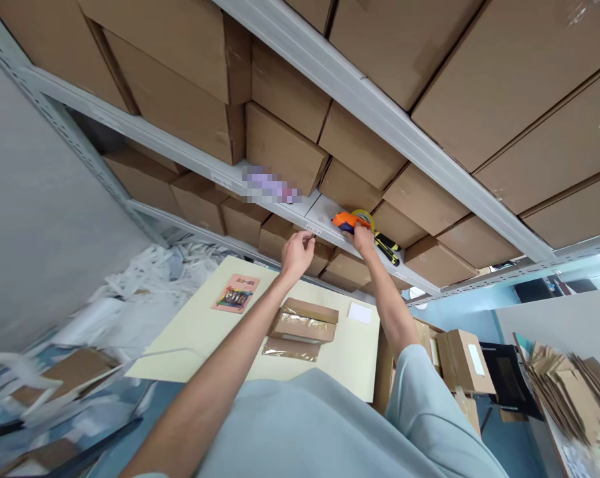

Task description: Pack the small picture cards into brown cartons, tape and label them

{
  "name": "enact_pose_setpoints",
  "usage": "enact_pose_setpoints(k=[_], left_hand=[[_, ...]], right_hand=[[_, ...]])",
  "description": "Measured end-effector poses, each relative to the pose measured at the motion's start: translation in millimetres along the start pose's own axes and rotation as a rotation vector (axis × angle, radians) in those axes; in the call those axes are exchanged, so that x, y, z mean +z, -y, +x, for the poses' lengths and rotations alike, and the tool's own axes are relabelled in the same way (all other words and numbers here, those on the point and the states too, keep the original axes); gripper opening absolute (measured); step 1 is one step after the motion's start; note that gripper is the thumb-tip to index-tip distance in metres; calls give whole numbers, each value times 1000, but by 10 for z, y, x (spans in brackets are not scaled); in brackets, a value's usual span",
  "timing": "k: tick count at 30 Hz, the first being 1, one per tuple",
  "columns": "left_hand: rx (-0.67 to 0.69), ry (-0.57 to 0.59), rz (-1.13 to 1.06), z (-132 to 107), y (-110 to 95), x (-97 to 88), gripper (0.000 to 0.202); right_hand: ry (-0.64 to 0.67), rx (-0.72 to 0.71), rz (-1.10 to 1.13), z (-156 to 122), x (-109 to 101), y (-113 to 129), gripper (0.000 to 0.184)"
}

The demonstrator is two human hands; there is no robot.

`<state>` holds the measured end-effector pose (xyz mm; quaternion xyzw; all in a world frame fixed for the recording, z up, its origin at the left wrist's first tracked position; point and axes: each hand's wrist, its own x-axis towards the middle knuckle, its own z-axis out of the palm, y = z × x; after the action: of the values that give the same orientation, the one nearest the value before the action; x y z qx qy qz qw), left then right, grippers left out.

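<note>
My right hand (362,240) is closed round an orange and purple tape dispenser (346,220) on the shelf ledge, partly hidden by the fingers. Right behind it shows a yellow roll of tape (364,217). Beside that hand lie black and yellow utility knives (388,249). In front of the ledge, my left hand (299,255) is raised with loosely bent fingers apart and nothing visible in them. Below, on the pale yellow table (190,338), rest a small cardboard box (304,320) with shiny tape, a pink printed packet (236,293) and a white card (360,313).
Cardboard boxes (285,143) fill the metal shelving (379,123) above and behind the table. White packing material (111,325) is heaped at left. More boxes (462,362) stand to the right, near stacked flat cardboard (563,385). A blurred patch covers an item on the ledge.
</note>
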<state>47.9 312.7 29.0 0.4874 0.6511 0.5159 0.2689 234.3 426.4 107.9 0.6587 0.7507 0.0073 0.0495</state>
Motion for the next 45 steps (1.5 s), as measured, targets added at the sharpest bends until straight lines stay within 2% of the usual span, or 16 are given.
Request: enact_pose_setpoints(k=[4, 7, 9, 13, 18, 21, 27, 30, 34, 37, 41, 45], left_hand=[[105, -102, -89, -194, -5, -148, 35], [235, -188, -159, -435, -81, -276, 66], [314, -207, -182, -620, -166, -345, 78], [415, -257, -188, -915, -340, -418, 74], [531, -286, -169, -1049, -432, -465, 53], [590, -282, -151, -1081, -425, -510, 41], [578, -281, -165, -1173, -440, -607, 26], [533, -218, -203, -1231, -489, -657, 33], [487, -84, -251, -1322, -524, -682, 54], [499, -111, -300, -1385, -516, -647, 56], [520, -199, -356, -1441, -532, -612, 36], [481, -237, -390, -1470, -592, -677, 22]], right_hand=[[-193, -166, -22, -470, -19, -85, 46], [-319, -299, 10, -905, -65, -190, 37], [-377, -332, 23, -1204, -97, -263, 33], [-460, -355, 8, -1735, -145, -369, 25], [-517, -386, 28, -2175, -169, -398, 21], [-501, -361, 44, -2336, -166, -383, 21], [-516, -359, 26, -2575, -173, -328, 18], [-534, -362, 30, -2677, -198, -296, 16], [-542, -377, 54, -2773, -235, -270, 17], [-506, -358, 67, -2821, -253, -263, 20], [-495, -361, 81, -2884, -257, -260, 20], [-492, -350, 94, -2946, -261, -250, 19]])
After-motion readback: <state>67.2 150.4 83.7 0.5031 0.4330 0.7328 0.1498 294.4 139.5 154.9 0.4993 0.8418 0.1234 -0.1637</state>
